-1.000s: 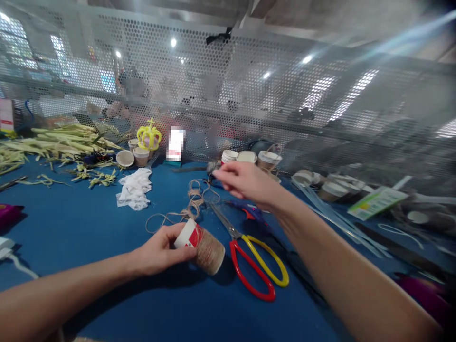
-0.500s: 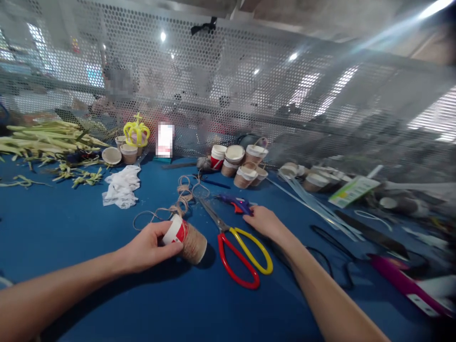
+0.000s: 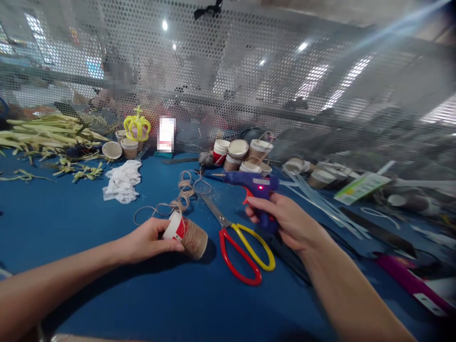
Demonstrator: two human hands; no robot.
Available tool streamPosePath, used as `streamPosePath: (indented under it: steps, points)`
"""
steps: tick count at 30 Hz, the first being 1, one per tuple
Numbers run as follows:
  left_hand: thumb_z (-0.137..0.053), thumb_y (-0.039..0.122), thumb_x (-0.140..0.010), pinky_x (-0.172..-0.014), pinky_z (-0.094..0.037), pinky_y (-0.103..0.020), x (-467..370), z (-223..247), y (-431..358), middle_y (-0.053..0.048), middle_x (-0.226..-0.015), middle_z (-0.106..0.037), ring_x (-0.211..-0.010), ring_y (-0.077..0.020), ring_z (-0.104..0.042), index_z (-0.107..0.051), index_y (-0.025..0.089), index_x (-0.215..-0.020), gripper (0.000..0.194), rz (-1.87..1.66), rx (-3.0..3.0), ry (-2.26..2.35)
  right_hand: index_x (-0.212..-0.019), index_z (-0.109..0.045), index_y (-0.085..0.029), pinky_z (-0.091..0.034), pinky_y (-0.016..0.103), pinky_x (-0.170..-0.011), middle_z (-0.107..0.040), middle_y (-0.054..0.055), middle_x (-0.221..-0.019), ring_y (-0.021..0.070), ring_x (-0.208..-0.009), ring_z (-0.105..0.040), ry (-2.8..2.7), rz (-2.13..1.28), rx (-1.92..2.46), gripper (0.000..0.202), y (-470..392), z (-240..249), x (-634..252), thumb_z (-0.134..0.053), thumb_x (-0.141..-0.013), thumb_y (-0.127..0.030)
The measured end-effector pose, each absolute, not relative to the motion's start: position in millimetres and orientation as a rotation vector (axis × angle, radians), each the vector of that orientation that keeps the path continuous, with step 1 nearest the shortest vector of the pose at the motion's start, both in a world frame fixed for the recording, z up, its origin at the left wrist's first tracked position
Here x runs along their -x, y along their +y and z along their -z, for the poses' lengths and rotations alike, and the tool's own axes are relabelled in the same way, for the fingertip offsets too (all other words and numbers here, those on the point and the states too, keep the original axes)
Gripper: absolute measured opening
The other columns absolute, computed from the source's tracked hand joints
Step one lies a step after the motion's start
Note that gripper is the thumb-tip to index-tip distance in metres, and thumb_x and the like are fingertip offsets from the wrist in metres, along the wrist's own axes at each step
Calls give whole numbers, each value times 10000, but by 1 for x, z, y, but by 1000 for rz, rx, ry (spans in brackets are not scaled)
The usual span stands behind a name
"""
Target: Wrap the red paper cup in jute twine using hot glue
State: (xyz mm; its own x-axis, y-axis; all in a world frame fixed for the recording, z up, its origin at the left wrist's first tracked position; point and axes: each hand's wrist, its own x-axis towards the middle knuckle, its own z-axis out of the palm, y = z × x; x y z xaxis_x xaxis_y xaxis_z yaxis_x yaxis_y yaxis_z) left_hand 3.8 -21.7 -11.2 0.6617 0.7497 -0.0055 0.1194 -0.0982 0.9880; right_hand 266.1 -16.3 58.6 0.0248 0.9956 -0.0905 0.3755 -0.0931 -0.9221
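Note:
My left hand (image 3: 151, 241) grips a paper cup (image 3: 194, 237) lying tilted on its side, its lower part wrapped in brown twine and its rim end red and white. Loose twine (image 3: 183, 192) runs from the cup into a tangle behind it. My right hand (image 3: 281, 213) is closed round the handle of a blue glue gun (image 3: 258, 184), raised above the table, with its nozzle pointing left and a red light lit on its side. Between my hands lie large scissors (image 3: 223, 221) with one red and one yellow handle.
Several cups (image 3: 238, 149) stand by the mesh screen (image 3: 199, 85). Clear glue sticks (image 3: 324, 204) and a magenta object (image 3: 406, 280) lie right. White cloth (image 3: 123, 181), a yellow crown (image 3: 137, 127), a phone (image 3: 166, 135) and pale plant strips (image 3: 46, 133) are left and behind.
My right hand has wrapped round the glue gun and lifted it off the table, bringing it up and to the right. My left hand has kept its hold on the cup.

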Motion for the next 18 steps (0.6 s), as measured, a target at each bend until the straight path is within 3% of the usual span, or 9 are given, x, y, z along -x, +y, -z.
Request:
streamPosePath:
  steps: [2,5,10,18]
  points:
    - [-610,225,-707,-725,-448,-267,-4,10,-22,-39,-857,-685,-772,-173,-598,-632,118,-869,196,-607,-1618,735,-646,-539,-149,-388,190,-429,-558,-12,-553,74,-444,-485,-1438,-1216,1467,213,-25,-61,-256,-614,-671,-347]
    - [-620,211,-695,-713,-449,-260,-4,8,-23,-39,-839,-685,-745,-164,-597,-627,108,-870,203,-594,-1625,752,-702,-577,-138,-370,185,-419,-554,-19,-523,64,-414,-460,-1580,-1258,1429,188,-37,-59,-244,-571,-728,-325]
    - [-628,217,-689,-714,-458,-263,-5,8,-23,-48,-855,-683,-754,-169,-602,-615,97,-902,245,-591,-1595,793,-716,-587,-162,-404,206,-423,-500,-44,-437,90,-396,-464,-1759,-1160,1525,242,-54,-54,-234,-539,-749,-396]
    - [-643,252,-683,-682,-469,-243,-3,7,-20,-51,-845,-678,-725,-160,-596,-608,95,-885,258,-646,-1699,853,-530,-457,-219,-380,231,-383,-434,-48,-394,106,-365,-422,-1932,-975,1658,267,-65,-47,-231,-485,-735,-388]
